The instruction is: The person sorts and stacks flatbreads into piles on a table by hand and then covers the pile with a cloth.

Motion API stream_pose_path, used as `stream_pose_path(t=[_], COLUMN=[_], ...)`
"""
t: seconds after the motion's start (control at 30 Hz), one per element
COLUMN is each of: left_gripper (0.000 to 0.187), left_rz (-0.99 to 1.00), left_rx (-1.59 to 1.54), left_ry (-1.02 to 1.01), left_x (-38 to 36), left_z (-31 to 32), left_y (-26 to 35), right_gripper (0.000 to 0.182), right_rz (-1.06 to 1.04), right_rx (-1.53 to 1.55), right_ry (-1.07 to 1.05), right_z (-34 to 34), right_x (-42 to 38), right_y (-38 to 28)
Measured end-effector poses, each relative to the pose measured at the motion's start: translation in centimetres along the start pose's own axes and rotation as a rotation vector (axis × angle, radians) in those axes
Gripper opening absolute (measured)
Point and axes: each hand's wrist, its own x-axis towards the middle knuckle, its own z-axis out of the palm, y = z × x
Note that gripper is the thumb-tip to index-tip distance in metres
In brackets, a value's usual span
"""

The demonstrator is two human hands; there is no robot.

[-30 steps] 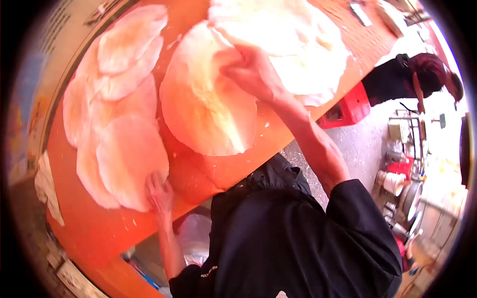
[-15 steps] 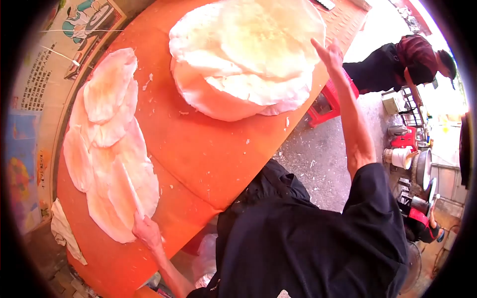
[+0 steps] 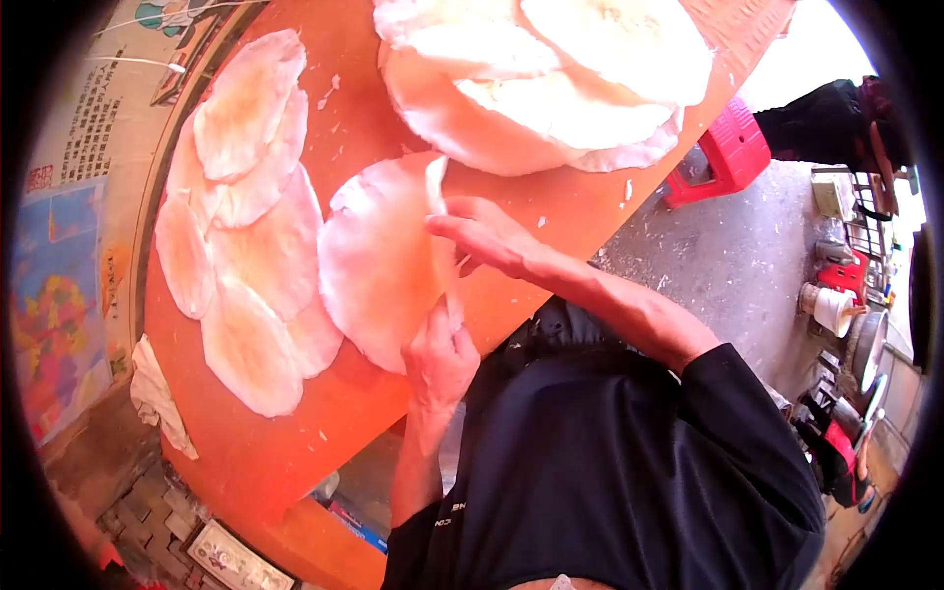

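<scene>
In the middle of the head view a thin, pale, round flatbread [image 3: 379, 265] lies close to the table's near edge, its right rim lifted and partly folded. My left hand [image 3: 440, 359] pinches the lower part of that rim. At the upper part, my right hand [image 3: 487, 236] has its thumb and fingers on the same rim; some of its fingers are hidden behind the hand. Left of it, several similar overlapping flatbreads [image 3: 261, 246] are spread out. Beyond my hands rises a thick pile of flatbreads [image 3: 551, 98], cut off by the top of the view.
The orange table [image 3: 256, 462] is dotted with pale crumbs. A cloth [image 3: 157, 398] hangs at its left end, beside a wall with posters [image 3: 59, 305]. To the right stand a red stool [image 3: 728, 152], another person in dark clothes [image 3: 826, 128], and pots and a white bucket [image 3: 831, 310].
My left hand has moved right from the spread-out flatbreads, and one flatbread now lies between my hands. My right hand has come down from the pile to its rim. The view has shifted.
</scene>
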Motion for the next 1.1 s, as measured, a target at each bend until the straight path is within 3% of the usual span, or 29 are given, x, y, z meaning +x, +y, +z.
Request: stream_pose_path(t=[0.03, 0.1, 0.17, 0.23, 0.3, 0.37, 0.4, 0.43, 0.5, 0.57, 0.63, 0.7, 0.73, 0.77, 0.87, 0.97, 1.1], left_gripper=[0.034, 0.038, 0.04, 0.043, 0.048, 0.06, 0.065, 0.065, 0.058, 0.053, 0.049, 0.046, 0.046, 0.046, 0.046, 0.047, 0.049], left_rz=[0.049, 0.042, 0.026, 0.058, 0.074, 0.229, 0.264, 0.262, 0.188, 0.141, 0.057, 0.051, 0.033, 0.017, -0.036, -0.022, -0.13], left_rx=[-0.015, 0.051, 0.057, -0.008, -0.07, -0.24, -0.242, -0.243, -0.221, -0.207, -0.16, -0.131, -0.105, -0.077, 0.037, 0.081, 0.168], left_ry=[0.077, 0.028, -0.028, -0.036, -0.048, 0.039, 0.068, 0.073, 0.073, 0.036, -0.005, -0.025, -0.018, -0.011, 0.0, 0.041, 0.097], left_x=[0.1, -0.2, 0.4, 1.4, 2.1, 3.0, 3.3, 3.5, 4.1, 4.2, 4.1, 3.7, 3.3, 3.3, 3.2, 4.2, 4.9], left_z=[0.2, -0.1, -0.1, -0.9, -1.9, -2.9, -3.0, -2.9, -2.6, -2.0, -1.0, -0.4, -0.1, 0.3, 0.8, 0.9, -1.0], left_y=[0.1, 0.2, 0.6, 1.9, 3.0, 3.3, 3.4, 3.3, 2.7, 1.4, 0.0, -1.5, -2.4, -3.2, -5.2, -7.4, -10.1], right_gripper=[0.061, 0.054, 0.041, 0.038, 0.035, 0.03, 0.028, 0.026, 0.026, 0.031, 0.041, 0.065, 0.086, 0.089, 0.083, 0.081, 0.075], right_rz=[-0.109, -0.159, -0.497, -0.696, -0.567, -0.481, -0.492, -0.502, -0.426, -0.449, -0.486, -0.404, -0.477, -0.334, -0.583, -0.686, -0.485], right_rx=[-0.09, -0.131, -0.679, -0.605, -0.62, -0.508, -0.512, -0.516, -0.187, -0.049, -0.247, -0.496, -1.087, -1.181, -1.32, -1.511, -1.593], right_ry=[0.029, 0.065, 0.154, 0.174, 0.127, 0.087, 0.191, 0.293, 0.206, 0.344, 0.508, 0.95, 1.23, 1.293, 1.233, 1.157, 1.07], right_z=[0.2, 0.8, 0.6, 0.2, -0.2, -2.6, -4.3, -6.3, -11.6, -17.1, -23.2, -28.0, -31.7, -28.6, -25.0, -19.3, -19.0], right_x=[-0.3, -0.4, 2.4, 3.0, -0.7, -1.4, -2.0, -2.8, -5.0, -6.1, -6.1, -5.5, -4.7, -5.4, -1.6, 2.8, 8.3], right_y=[-1.0, -2.4, -0.1, 0.1, -6.4, -10.1, -11.7, -13.1, -16.0, -16.3, -15.0, -12.4, -10.5, -11.2, -8.2, -6.3, -0.4])
